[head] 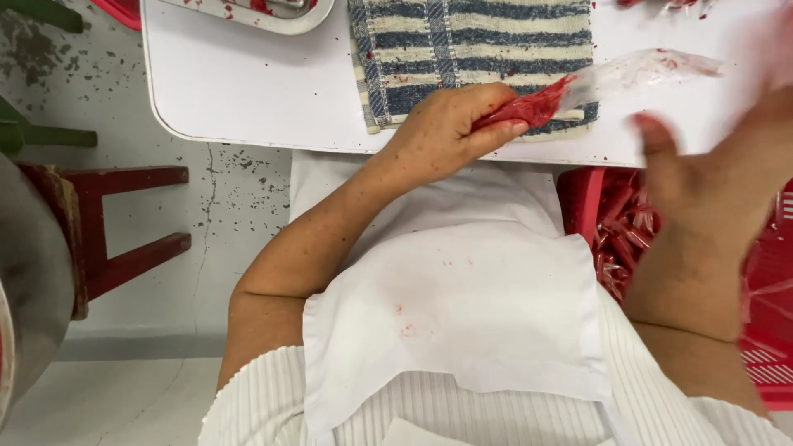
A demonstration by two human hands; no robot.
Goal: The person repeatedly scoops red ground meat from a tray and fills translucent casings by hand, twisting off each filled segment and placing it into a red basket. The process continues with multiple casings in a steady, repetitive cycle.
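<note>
Nearest you, at six o'clock, lies your apron [462, 330]. Your left hand [450, 132] pinches the red-filled end of a bag [578, 87] over the towel [471, 49]; your right hand [710, 182] is open, blurred. The bag looks soft, light and slippery, so grip just above the filling.

A blue-and-cream striped towel [475, 49] lies on the white table [248, 91]; a white tray [277, 15] sits at its far edge; a red stool [116, 231] stands on the speckled floor [231, 198]; a white apron [462, 322] covers the lap; a red basket [764, 272] holds filled packets.
</note>
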